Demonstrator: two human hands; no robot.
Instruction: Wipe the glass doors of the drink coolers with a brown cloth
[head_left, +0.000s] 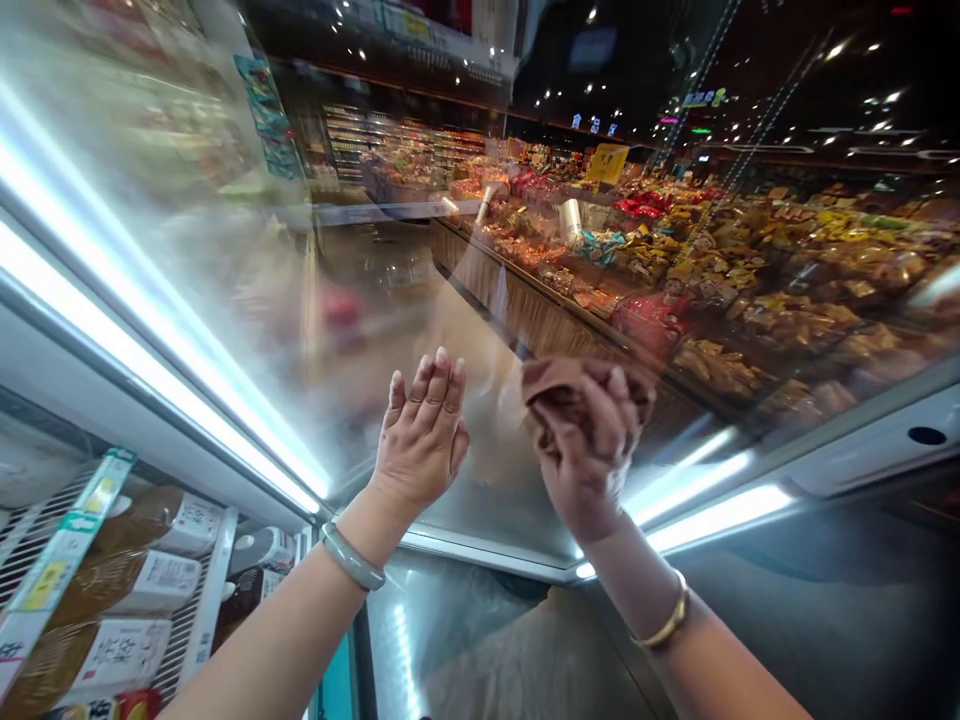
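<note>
Supermarket aisle and a chilled display case fill your view, and you are up close against its glass door (480, 330). Nearest you, at lower left, wire shelves (30, 520) carry packaged goods with white labels (120, 650) (the print is too small to read). Your left wrist wears a pale green bangle (352, 556), your right a gold bracelet (670, 622). Your left hand (422, 432) is spread open and flat, fingers together, palm pressed on the glass, holding nothing. Just beside it, your right hand (586, 450) is closed around a bunched brown cloth (570, 385), which it presses against the same pane. Bright light strips (150, 370) run along the door frame on both sides. Farther off, seen in the glass, bins of wrapped snacks (750, 290) stretch along an aisle, with stocked shelves (397, 150) and small ceiling lights behind them.
</note>
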